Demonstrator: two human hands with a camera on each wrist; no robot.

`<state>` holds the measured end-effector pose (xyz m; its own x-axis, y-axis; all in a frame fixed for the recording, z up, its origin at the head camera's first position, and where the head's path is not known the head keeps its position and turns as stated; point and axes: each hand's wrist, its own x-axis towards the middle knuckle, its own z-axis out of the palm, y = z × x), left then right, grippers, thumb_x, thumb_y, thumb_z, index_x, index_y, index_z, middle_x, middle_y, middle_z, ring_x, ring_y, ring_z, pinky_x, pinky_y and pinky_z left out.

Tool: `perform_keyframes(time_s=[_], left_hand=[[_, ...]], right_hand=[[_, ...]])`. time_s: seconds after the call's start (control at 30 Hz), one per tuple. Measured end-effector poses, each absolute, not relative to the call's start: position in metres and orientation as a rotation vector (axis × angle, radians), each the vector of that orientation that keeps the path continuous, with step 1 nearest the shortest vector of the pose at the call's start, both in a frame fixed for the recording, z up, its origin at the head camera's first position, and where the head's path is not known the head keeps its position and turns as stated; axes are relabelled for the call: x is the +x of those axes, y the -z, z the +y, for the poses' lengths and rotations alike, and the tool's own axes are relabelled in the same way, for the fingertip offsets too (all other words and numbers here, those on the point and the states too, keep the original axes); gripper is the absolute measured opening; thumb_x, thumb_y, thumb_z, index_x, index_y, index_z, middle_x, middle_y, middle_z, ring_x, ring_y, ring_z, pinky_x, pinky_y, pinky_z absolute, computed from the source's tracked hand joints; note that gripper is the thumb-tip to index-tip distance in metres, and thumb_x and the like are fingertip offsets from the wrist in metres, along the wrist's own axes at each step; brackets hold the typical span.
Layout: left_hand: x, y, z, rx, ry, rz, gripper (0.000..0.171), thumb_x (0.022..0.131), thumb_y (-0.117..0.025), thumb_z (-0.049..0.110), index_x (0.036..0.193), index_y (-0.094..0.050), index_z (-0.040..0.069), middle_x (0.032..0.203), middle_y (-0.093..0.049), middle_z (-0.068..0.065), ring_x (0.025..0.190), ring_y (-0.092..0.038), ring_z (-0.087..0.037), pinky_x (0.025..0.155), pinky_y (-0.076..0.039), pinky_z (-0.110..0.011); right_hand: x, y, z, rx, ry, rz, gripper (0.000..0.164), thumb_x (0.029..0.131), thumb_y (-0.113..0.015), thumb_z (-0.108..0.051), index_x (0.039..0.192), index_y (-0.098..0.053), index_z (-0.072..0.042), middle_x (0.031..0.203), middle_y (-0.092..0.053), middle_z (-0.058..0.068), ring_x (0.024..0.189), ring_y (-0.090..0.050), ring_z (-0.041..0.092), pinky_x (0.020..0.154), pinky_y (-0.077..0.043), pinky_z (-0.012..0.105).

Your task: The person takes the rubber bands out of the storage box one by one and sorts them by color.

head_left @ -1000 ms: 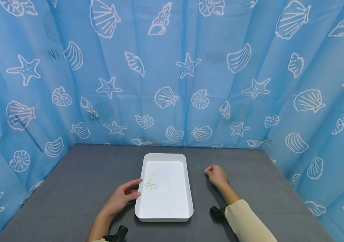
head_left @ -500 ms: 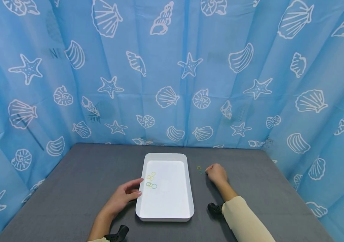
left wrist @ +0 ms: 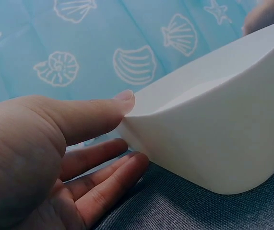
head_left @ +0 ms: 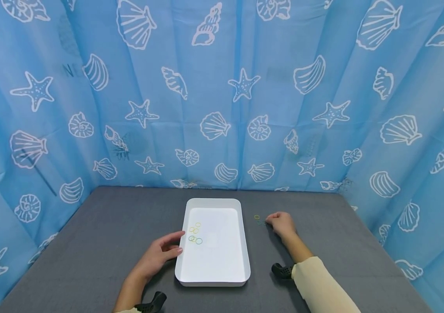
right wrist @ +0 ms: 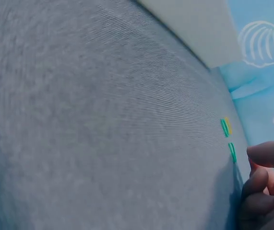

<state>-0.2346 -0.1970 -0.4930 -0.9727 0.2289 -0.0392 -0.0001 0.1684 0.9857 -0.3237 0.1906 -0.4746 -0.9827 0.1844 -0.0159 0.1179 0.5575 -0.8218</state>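
Observation:
The white tray (head_left: 213, 265) lies upright in the middle of the table. My left hand (head_left: 155, 258) rests at its left side; in the left wrist view the thumb (left wrist: 125, 98) touches the rim while the loosely bent fingers lie below it against the outer wall. Right of the tray, my right hand (head_left: 282, 226) is low over the cloth with fingers curled, fingertips right beside a green rubber band (right wrist: 232, 152). Nothing shows between them. Another green rubber band (right wrist: 224, 128) and a yellow rubber band (right wrist: 229, 125) lie just beyond.
Several yellow and green rubber bands (head_left: 195, 231) lie inside the tray, along its left side. Grey cloth (head_left: 296, 204) covers the table. A blue curtain (head_left: 222, 95) with shell prints hangs behind and on both sides. Black devices (head_left: 282, 271) are worn at the wrists.
Both hands and the tray stay nearly in place. The right forearm has shifted slightly, and the green rubber band by the right fingertips shows a little more clearly.

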Motion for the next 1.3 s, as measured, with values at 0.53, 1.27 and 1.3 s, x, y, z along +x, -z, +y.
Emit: perform_keyframes(time_s=[0.53, 1.27, 1.3], left_hand=[[-0.235, 0.493, -0.199, 0.248, -1.928, 2.251, 0.053, 0.092, -0.068, 0.015, 0.141, -0.050, 0.005, 0.141, -0.047, -0.021, 0.111, -0.059, -0.029, 0.088, -0.050, -0.038], [-0.233, 0.491, -0.197, 0.219, -1.902, 2.269, 0.053, 0.092, -0.068, 0.017, 0.141, -0.051, 0.007, 0.140, -0.049, -0.020, 0.110, -0.059, -0.028, 0.089, -0.049, -0.038], [-0.233, 0.491, -0.197, 0.214, -1.901, 2.269, 0.052, 0.092, -0.068, 0.017, 0.141, -0.051, 0.007, 0.140, -0.049, -0.019, 0.110, -0.060, -0.027, 0.089, -0.049, -0.037]], right_hand=[[-0.317, 0.467, 0.185, -0.202, -1.693, -2.585, 0.008, 0.091, -0.063, -0.004, 0.094, -0.066, 0.002, 0.079, -0.059, 0.007, 0.060, -0.052, 0.014, 0.053, -0.043, 0.027], [-0.335, 0.436, 0.139, 0.061, -1.547, -2.717, 0.015, 0.087, -0.067, -0.002, 0.100, -0.065, 0.005, 0.077, -0.059, 0.007, 0.065, -0.051, 0.019, 0.058, -0.042, 0.031], [-0.336, 0.434, 0.138, 0.070, -1.533, -2.721, 0.014, 0.087, -0.068, -0.002, 0.100, -0.066, 0.004, 0.077, -0.059, 0.007, 0.066, -0.052, 0.019, 0.057, -0.042, 0.031]])
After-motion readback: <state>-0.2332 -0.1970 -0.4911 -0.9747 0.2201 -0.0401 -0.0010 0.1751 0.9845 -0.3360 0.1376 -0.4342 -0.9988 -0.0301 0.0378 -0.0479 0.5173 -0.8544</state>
